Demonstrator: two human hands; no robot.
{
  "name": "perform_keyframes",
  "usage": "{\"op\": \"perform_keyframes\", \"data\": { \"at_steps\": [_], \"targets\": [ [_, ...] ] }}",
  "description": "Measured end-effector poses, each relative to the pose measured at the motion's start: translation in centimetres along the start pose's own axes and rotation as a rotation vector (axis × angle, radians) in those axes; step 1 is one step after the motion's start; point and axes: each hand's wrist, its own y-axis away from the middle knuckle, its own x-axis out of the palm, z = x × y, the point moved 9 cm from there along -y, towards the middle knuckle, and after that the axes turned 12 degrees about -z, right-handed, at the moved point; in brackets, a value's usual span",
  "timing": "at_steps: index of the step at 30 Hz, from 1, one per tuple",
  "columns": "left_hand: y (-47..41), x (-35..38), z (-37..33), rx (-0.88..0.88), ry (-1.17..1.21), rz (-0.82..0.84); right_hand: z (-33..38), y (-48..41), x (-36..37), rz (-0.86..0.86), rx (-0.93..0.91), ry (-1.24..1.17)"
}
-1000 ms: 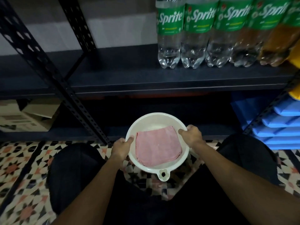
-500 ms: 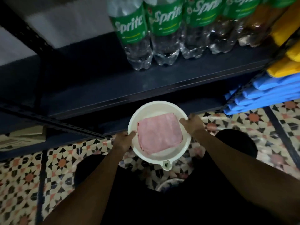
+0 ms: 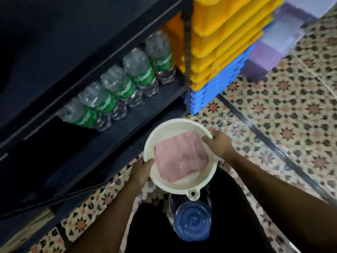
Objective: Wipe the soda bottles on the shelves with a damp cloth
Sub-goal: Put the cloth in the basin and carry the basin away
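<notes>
The person's left grip (image 3: 141, 170) and right grip (image 3: 218, 144) are clamped on opposite rims of a white basin (image 3: 182, 121), held above the tiled floor (image 3: 284, 110). A pink cloth (image 3: 180, 156) lies folded inside it. Sprite bottles (image 3: 125, 84) stand in a row on the dark shelf (image 3: 145, 114), apart from the basin, beside stacked crates (image 3: 218, 52).

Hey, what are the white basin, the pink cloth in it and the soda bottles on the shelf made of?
The white basin looks like moulded plastic, smooth and dully shiny, with a hang-tab on its rim. The pink cloth seems soft fabric, weave unclear, folded and glistening as if wet. The soda bottles look like clear glossy plastic with green film labels.
</notes>
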Motion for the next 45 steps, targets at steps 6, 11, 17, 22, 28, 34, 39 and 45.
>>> {"op": "perform_keyframes", "data": {
  "at_steps": [6,11,17,22,28,34,39,45],
  "targets": [
    [6.5,6.5,-13.1,0.147,-0.089,-0.028,-2.8,-2.3,-14.2,-0.071,0.051,-0.139],
    [10.5,14.4,-23.8,0.285,-0.11,-0.024,-6.2,-4.4,-26.3,-0.171,0.082,-0.206],
    [15.8,23.9,-35.0,0.492,-0.134,0.021,-10.2,-6.7,-38.2,-0.336,0.186,-0.273],
    [19.2,31.5,-43.4,0.584,-0.128,0.116,-12.5,-9.6,-46.6,-0.483,0.245,-0.324],
    [21.7,39.6,-55.9,0.713,-0.068,0.215,-12.7,-15.9,-55.8,-0.629,0.285,-0.393],
    [24.3,47.0,-69.2,0.813,-0.087,0.29,-10.8,-22.1,-65.4,-0.736,0.312,-0.489],
    [26.6,51.5,-77.8,0.854,-0.069,0.276,-9.8,-27.6,-72.4,-0.811,0.308,-0.556],
    [28.9,56.1,-86.2,0.871,-0.025,0.21,-10.1,-36.4,-79.2,-0.826,0.305,-0.57]
  ]
}}
